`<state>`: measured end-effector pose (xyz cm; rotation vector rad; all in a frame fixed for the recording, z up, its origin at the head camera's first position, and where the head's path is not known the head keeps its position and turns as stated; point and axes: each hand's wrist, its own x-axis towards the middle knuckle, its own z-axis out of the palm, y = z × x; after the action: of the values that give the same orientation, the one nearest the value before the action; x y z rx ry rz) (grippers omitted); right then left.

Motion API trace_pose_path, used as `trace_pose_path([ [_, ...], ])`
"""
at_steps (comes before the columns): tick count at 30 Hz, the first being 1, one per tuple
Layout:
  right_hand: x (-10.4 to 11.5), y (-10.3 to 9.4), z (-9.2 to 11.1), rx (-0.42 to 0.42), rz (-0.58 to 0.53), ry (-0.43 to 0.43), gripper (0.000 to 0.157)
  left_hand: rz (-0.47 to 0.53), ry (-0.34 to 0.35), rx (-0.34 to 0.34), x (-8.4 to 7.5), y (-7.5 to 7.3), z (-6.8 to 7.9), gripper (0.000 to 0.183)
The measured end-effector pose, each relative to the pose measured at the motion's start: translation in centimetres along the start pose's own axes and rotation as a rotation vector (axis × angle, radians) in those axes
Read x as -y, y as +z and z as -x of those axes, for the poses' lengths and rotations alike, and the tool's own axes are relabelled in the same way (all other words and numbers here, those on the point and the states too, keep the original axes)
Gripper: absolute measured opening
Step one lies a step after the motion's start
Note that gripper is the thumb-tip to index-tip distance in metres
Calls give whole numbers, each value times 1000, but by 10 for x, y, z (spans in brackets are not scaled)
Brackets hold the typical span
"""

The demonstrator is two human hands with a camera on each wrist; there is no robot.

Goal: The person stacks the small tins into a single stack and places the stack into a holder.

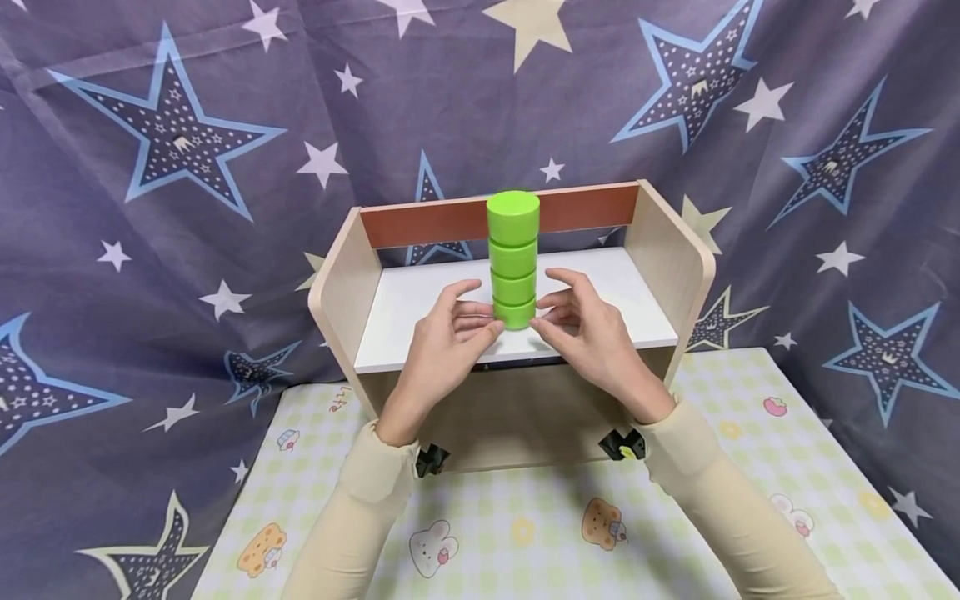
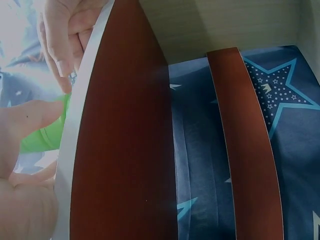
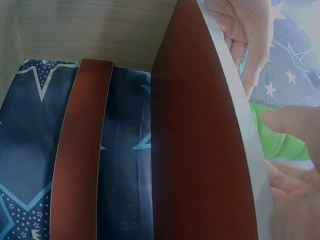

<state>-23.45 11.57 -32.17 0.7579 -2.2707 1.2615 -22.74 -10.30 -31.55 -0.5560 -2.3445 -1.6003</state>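
A tower of several bright green stacked cups (image 1: 514, 260) stands upright on the white shelf board (image 1: 420, 292), near its front edge. My left hand (image 1: 450, 333) holds the bottom cup from the left, thumb in front and fingers at its side, with the index finger raised away from it. From the right, my right hand (image 1: 588, 333) holds the same bottom cup between thumb and fingers, its index finger also lifted off. In both wrist views the shelf board hides part of the cups and hands.
The small wooden shelf unit has side panels (image 1: 671, 258) left and right and a reddish-brown back rail (image 1: 588, 208). It stands on a table with a checked cartoon cloth (image 1: 525, 533). Black corner pieces (image 1: 622, 446) sit at its front base. A star-patterned curtain (image 1: 225, 75) hangs behind.
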Motion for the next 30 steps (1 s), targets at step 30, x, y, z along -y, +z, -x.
trace_pose_path([
  [30, 6, 4, -4, 276, 213, 21, 80, -138, -28, 182, -3, -1, 0, 107],
])
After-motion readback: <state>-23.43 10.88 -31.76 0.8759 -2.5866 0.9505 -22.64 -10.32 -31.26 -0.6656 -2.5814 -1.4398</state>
